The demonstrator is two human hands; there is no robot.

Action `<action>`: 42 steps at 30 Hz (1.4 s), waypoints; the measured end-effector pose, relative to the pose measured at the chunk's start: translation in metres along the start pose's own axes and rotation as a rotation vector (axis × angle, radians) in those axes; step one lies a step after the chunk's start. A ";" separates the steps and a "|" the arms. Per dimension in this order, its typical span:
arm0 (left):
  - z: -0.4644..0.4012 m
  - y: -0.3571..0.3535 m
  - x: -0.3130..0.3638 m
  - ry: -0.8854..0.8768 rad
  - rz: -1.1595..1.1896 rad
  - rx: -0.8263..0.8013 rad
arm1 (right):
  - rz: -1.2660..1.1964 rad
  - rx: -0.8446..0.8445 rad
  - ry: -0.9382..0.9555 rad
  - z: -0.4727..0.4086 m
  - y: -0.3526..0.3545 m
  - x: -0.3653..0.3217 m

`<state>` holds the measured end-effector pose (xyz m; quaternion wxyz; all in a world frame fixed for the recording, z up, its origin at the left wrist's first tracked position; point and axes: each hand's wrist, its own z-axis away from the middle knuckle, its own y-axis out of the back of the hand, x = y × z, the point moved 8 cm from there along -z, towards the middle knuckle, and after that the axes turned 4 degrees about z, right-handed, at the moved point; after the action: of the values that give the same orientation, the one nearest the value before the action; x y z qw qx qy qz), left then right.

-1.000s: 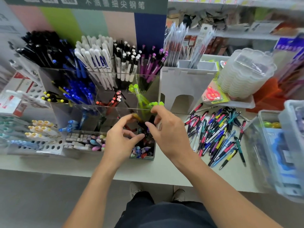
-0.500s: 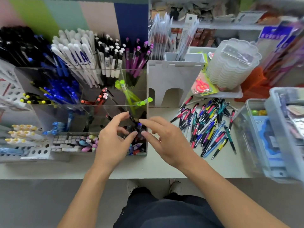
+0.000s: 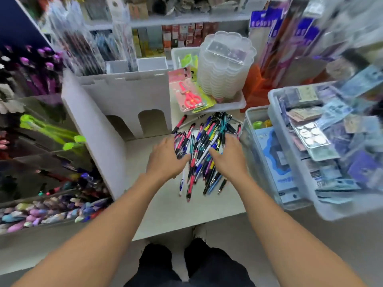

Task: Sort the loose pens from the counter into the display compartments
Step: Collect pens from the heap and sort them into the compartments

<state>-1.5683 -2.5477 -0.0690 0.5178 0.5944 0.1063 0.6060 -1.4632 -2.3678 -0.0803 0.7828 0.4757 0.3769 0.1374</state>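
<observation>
Head view: your left hand (image 3: 165, 158) and right hand (image 3: 227, 157) rest with fingers spread on the pile of loose pens (image 3: 202, 152) near the table's (image 3: 165, 204) far edge, gripping none; the display compartments (image 3: 47, 154) stand at its left.

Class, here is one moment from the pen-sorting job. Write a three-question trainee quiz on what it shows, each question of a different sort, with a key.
1. True or false: both hands are on the pen pile.
2. Multiple choice: the packaged scissors lie (A) beyond the pile, beside the stacked clear containers; (B) in the clear bin; (C) under the left hand.
3. Fill in: the right hand is on the side of the pile nearer the clear ____.

Key: 1 true; 2 A; 3 bin.
</observation>
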 end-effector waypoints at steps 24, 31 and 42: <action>-0.079 -0.066 -0.031 -0.060 -0.193 -0.023 | 0.034 -0.039 -0.158 -0.101 -0.065 -0.009; -0.049 -0.054 -0.057 -0.002 -0.121 -0.031 | -0.071 0.073 0.045 -0.026 -0.032 -0.019; -0.019 -0.045 -0.067 0.327 -0.125 -0.157 | -0.137 -0.168 -0.427 0.055 -0.072 0.051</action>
<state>-1.5775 -2.5690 -0.1481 0.5753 0.4381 0.1780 0.6675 -1.3995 -2.4103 -0.1502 0.8890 0.4005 0.2217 0.0112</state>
